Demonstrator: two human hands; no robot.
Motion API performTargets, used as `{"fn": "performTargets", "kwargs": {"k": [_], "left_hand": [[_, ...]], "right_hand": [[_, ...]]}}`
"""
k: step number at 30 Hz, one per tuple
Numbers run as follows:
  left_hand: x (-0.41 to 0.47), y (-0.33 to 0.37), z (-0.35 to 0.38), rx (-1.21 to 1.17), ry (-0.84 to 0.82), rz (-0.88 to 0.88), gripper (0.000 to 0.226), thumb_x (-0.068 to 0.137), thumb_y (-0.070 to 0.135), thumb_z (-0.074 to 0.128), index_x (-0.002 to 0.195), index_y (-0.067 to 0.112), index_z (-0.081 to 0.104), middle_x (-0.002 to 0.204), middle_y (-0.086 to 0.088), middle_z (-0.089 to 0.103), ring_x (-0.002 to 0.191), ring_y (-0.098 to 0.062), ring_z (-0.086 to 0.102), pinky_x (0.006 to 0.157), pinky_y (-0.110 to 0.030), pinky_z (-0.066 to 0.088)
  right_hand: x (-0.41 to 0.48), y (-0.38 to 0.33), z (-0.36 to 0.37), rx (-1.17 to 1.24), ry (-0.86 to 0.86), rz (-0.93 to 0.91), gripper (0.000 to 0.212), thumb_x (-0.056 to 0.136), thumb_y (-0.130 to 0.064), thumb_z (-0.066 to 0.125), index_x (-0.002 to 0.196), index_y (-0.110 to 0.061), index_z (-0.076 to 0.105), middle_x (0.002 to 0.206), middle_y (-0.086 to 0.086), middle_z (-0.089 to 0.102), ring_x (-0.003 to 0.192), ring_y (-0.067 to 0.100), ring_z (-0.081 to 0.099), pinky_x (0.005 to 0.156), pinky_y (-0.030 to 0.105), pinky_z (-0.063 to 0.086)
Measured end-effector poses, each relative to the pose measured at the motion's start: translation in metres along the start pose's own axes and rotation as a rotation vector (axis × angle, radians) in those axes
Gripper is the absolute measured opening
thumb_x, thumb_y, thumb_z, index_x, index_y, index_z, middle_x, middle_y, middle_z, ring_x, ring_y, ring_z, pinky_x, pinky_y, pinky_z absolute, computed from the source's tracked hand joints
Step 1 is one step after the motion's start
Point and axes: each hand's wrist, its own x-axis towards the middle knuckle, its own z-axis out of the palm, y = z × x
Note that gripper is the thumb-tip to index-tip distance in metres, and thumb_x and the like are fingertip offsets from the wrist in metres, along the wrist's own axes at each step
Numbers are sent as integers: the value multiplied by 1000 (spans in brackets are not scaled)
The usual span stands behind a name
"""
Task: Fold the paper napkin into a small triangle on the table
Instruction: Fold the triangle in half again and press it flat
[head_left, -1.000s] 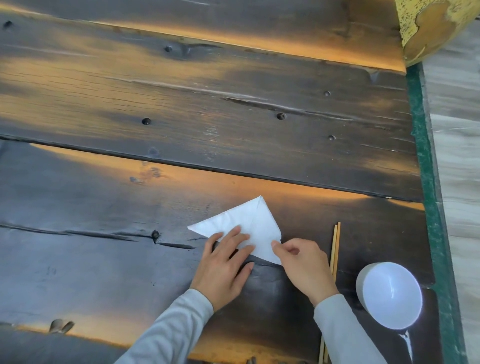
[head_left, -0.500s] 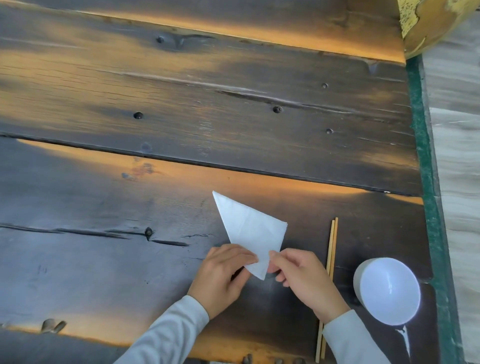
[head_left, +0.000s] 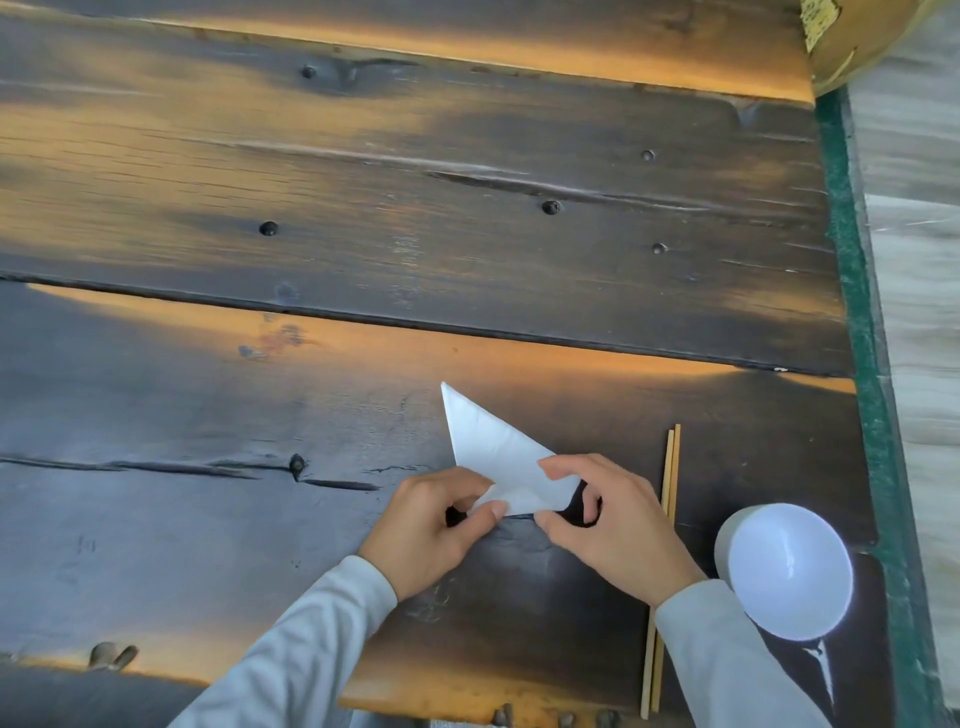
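Observation:
A white paper napkin, folded into a triangle, lies on the dark wooden table with one sharp tip pointing away from me. My left hand pinches the napkin's near left corner between thumb and fingers. My right hand grips the near right corner, with the forefinger on top and the thumb at the near edge. The near corners are partly hidden under my fingers.
A pair of wooden chopsticks lies just right of my right hand, pointing away from me. A white bowl stands at the near right. The table's green right edge borders a pale floor. A yellow round object sits at the far right corner.
The napkin has turned clockwise, so its long tip now points away and left. Both hands shifted from pressing it flat to pinching its near corners.

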Motion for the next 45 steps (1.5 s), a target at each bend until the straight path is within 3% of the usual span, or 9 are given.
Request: {"fn": "performTargets", "kwargs": {"k": [4, 7, 10, 12, 17, 21, 35, 41, 45], "left_hand": [[5, -3, 1, -164, -8, -149, 47, 89, 42, 70, 73, 0, 54, 63, -13, 44, 61, -14, 37, 62, -33, 41], [8, -4, 0, -364, 31, -255, 44, 86, 42, 72, 93, -1, 69, 75, -8, 66, 68, -22, 57, 82, -47, 55], [15, 0, -1, -491, 135, -281, 3, 90, 21, 76, 91, 23, 78, 90, -1, 80, 84, -21, 76, 79, -32, 60], [20, 1, -1, -530, 191, -302, 7, 89, 19, 76, 88, 25, 78, 87, 1, 80, 83, -17, 77, 74, -26, 59], [34, 2, -4, -524, 285, -377, 5, 89, 23, 76, 87, 19, 77, 80, -3, 79, 79, -23, 76, 77, -48, 63], [42, -2, -2, -512, 301, -399, 6, 89, 25, 76, 88, 19, 78, 80, -3, 79, 82, -25, 76, 80, -52, 62], [59, -9, -2, -463, 353, -460, 5, 84, 29, 81, 81, 27, 77, 71, -2, 77, 75, -23, 76, 79, -49, 62], [76, -7, -2, -418, 390, -450, 11, 84, 31, 79, 78, 22, 76, 60, 3, 67, 61, -12, 62, 77, -43, 61], [86, -5, -4, -382, 366, -423, 15, 86, 35, 77, 79, 22, 77, 68, 1, 74, 64, -12, 64, 79, -41, 60]], "right_hand": [[4, -2, 2, 57, 47, 49, 31, 84, -47, 72, 104, -63, 54, 105, -37, 60, 71, 13, 59, 60, 17, 54], [5, -3, 2, 86, 61, 84, 35, 85, -45, 73, 111, -59, 54, 96, -31, 64, 69, 15, 59, 65, 22, 55], [6, -1, 3, 80, 48, 94, 35, 87, -43, 73, 115, -56, 56, 92, -30, 66, 69, 13, 59, 66, 26, 57], [8, -1, 3, 81, 51, 95, 35, 87, -44, 73, 115, -55, 57, 91, -29, 66, 70, 12, 59, 65, 24, 57], [10, 2, 2, 115, 107, 111, 42, 81, -42, 79, 109, -62, 54, 98, -33, 64, 71, 15, 59, 64, 20, 54], [5, 10, 1, 125, 183, 163, 44, 82, -36, 81, 117, -52, 59, 97, -35, 66, 74, 11, 60, 64, 17, 55], [4, 19, -2, 164, 199, 181, 33, 92, -26, 73, 115, -45, 59, 92, -41, 65, 82, 4, 62, 66, 7, 47], [5, 20, -1, 163, 188, 171, 35, 92, -25, 73, 113, -48, 57, 92, -41, 65, 83, 4, 62, 74, 20, 52], [5, 19, -1, 156, 197, 160, 38, 92, -24, 73, 110, -52, 55, 91, -40, 66, 81, 5, 63, 73, 21, 53]]}}
